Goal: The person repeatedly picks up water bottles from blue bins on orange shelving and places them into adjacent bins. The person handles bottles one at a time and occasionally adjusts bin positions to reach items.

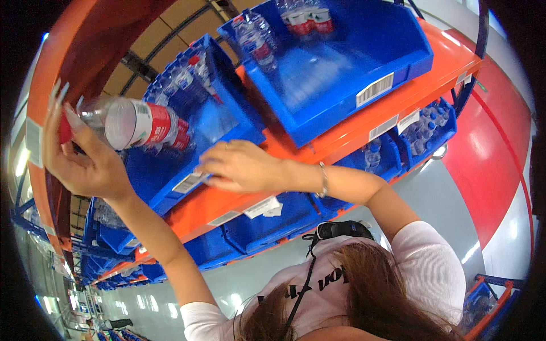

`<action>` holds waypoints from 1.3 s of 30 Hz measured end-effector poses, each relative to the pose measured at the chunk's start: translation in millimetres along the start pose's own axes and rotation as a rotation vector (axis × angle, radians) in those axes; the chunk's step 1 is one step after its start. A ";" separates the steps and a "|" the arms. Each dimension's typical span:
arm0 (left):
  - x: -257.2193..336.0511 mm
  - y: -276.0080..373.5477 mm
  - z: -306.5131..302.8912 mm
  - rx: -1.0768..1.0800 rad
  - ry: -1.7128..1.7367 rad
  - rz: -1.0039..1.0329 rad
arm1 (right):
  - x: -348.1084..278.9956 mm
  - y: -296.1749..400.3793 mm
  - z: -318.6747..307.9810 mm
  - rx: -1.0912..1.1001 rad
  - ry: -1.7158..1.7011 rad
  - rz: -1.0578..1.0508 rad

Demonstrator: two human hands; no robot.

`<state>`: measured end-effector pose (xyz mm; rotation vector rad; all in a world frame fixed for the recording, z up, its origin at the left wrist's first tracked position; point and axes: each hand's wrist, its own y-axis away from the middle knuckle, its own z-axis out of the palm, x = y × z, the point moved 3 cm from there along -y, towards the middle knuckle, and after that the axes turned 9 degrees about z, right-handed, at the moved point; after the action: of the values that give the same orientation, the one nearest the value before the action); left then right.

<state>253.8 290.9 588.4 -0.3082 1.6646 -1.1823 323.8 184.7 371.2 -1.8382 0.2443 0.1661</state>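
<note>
My left hand [87, 160] is raised at the left, its fingers around the red cap and neck of a clear plastic bottle [155, 123] with a red and white label. The bottle lies sideways over a blue plastic bin [160, 174], its far end above the bin's inside. Several clear bottles [183, 79] stand at the back of that bin. At the bin's front rim, beside a barcode label [190, 182], is my right hand [239, 166], blurred, with loosely bent, parted fingers and nothing visible in them. Whether it touches the rim I cannot tell.
A larger blue bin [328, 115] holding several bottles [305, 19] sits to the right on the orange shelf beam [337, 134]. Below are more blue bins [268, 226], some with bottles. An orange rack upright [47, 81] rises close to my left hand. A black-strapped device hangs at my chest.
</note>
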 end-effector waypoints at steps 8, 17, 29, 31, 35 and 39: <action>69.5 -76.4 167.6 -0.293 0.009 0.408 | 44.6 16.5 -220.2 0.283 0.204 0.137; 17.1 63.2 455.2 -0.536 0.263 -0.030 | 127.9 50.3 -272.7 0.002 0.592 0.457; -27.3 164.3 565.6 -0.442 0.071 -0.440 | 134.5 60.1 -266.2 0.140 0.506 0.418; -36.1 180.1 580.1 -0.456 0.070 -0.514 | 135.0 59.4 -267.4 0.212 0.506 0.390; -34.4 190.1 603.0 -0.531 0.123 -0.597 | 138.4 61.4 -268.3 0.230 0.505 0.400; -49.9 214.0 612.6 -0.508 0.098 -0.545 | 137.3 60.5 -262.4 0.204 0.539 0.391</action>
<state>857.8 92.1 449.4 -1.0901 2.0265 -1.1479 438.2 -94.6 354.7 -1.5855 0.9635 -0.0883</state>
